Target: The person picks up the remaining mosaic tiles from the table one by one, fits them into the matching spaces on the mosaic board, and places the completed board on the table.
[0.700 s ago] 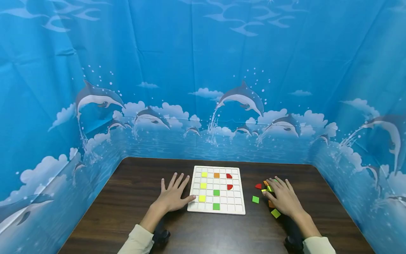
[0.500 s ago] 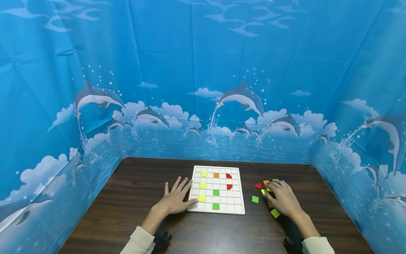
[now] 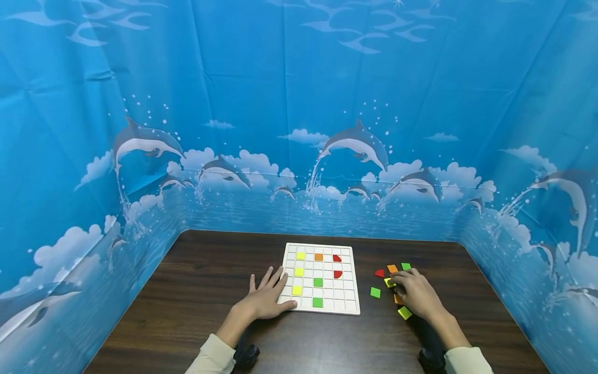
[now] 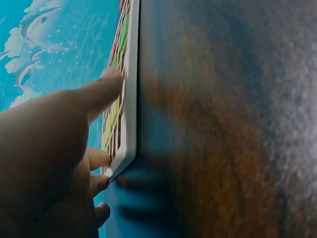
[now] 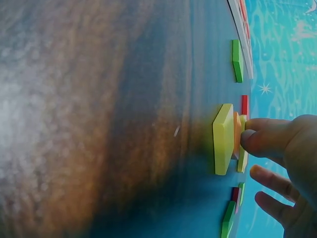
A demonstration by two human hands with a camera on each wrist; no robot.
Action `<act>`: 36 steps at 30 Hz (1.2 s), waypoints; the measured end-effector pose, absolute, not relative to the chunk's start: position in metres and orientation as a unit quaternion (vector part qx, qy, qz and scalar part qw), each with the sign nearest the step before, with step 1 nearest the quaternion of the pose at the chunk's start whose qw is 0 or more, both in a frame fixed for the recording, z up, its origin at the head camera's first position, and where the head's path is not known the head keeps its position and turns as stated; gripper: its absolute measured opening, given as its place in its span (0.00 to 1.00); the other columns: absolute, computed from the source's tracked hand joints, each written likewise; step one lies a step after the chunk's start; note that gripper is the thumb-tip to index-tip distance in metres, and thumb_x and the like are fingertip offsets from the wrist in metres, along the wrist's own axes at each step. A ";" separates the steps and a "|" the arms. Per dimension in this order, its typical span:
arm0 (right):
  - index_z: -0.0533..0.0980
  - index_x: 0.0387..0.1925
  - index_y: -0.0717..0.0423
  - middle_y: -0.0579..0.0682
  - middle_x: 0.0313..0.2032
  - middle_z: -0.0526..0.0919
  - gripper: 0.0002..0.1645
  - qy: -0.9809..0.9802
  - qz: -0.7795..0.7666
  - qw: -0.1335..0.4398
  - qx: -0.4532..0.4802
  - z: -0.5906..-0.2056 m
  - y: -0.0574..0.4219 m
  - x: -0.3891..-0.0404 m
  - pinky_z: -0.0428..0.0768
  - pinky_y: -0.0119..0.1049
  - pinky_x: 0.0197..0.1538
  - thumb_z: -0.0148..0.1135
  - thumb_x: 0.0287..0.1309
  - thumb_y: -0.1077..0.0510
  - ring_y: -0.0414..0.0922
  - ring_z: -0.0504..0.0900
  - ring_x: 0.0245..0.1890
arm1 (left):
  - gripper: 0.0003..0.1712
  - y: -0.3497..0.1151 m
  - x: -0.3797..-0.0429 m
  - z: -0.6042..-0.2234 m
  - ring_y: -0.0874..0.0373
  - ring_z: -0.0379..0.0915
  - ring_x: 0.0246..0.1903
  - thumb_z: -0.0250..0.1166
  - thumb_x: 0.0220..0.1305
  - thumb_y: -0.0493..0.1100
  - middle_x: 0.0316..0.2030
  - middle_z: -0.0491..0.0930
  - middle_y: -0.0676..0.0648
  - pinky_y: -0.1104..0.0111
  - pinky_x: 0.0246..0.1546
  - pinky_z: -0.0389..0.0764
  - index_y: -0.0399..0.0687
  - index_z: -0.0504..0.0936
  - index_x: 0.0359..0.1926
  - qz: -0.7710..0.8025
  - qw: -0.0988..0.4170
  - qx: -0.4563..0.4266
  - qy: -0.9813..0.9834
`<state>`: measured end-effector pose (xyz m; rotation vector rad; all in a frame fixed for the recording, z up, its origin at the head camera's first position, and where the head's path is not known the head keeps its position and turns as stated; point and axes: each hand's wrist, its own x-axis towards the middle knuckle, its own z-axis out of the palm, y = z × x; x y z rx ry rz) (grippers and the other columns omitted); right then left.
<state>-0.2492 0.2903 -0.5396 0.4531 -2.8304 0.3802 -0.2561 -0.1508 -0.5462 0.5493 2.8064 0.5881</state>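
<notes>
My left hand [image 3: 264,301] lies with fingers spread over the left edge of a white square grid board [image 3: 345,306]. In the left wrist view, the thumb [image 4: 106,89] reaches over the board's near rim. Yellow, orange and green square tiles and two red quarter-round tiles lie in some of the board's cells. To the right, my right hand [image 3: 418,293] is above a loose group of tiles, its fingers curled. Thumb and forefinger pinch a yellow tile [image 5: 242,153] in the right wrist view. The palm side and some tiles beneath the hand are hidden in the head view.
Around the right hand lie a red tile [image 3: 380,273], orange tile [image 3: 392,268], green tile [image 3: 405,266] and yellow-green tile [image 3: 404,312]. Another green tile [image 3: 375,292] lies nearer the board. A blue dolphin-print curtain [image 3: 299,130] surrounds the dark wooden table [image 3: 187,280].
My right hand has drawn its fingers in from a spread pose to a curled one, uncovering the far green tile. The left hand has slid slightly right and nearer onto the board's edge.
</notes>
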 end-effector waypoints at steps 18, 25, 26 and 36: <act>0.88 0.35 0.49 0.45 0.37 0.87 0.11 -0.970 0.115 0.130 0.171 -0.540 0.288 -0.257 0.85 0.40 0.34 0.77 0.57 0.69 0.43 0.83 0.34 | 0.66 -0.154 -0.257 -0.549 0.39 0.30 0.86 0.59 0.66 0.81 0.87 0.40 0.43 0.27 0.78 0.27 0.45 0.48 0.87 0.229 0.125 0.166 0.951; 0.88 0.36 0.48 0.46 0.39 0.87 0.10 -0.975 0.108 0.114 0.156 -0.539 0.287 -0.258 0.80 0.32 0.27 0.77 0.58 0.67 0.40 0.82 0.29 | 0.67 -0.156 -0.259 -0.557 0.38 0.26 0.86 0.56 0.64 0.85 0.88 0.39 0.43 0.28 0.78 0.25 0.48 0.46 0.87 0.231 0.125 0.166 0.950; 0.88 0.36 0.48 0.46 0.39 0.88 0.10 -0.975 0.109 0.113 0.156 -0.539 0.287 -0.258 0.80 0.32 0.27 0.77 0.58 0.66 0.40 0.82 0.29 | 0.67 -0.157 -0.259 -0.557 0.38 0.25 0.86 0.55 0.65 0.84 0.88 0.38 0.43 0.28 0.78 0.24 0.48 0.45 0.88 0.230 0.127 0.166 0.951; 0.88 0.38 0.48 0.49 0.42 0.88 0.09 -0.979 0.123 0.079 0.144 -0.535 0.286 -0.256 0.83 0.37 0.30 0.79 0.57 0.63 0.41 0.83 0.30 | 0.65 -0.154 -0.256 -0.550 0.38 0.28 0.86 0.56 0.67 0.81 0.87 0.41 0.41 0.28 0.78 0.26 0.46 0.47 0.87 0.221 0.124 0.170 0.952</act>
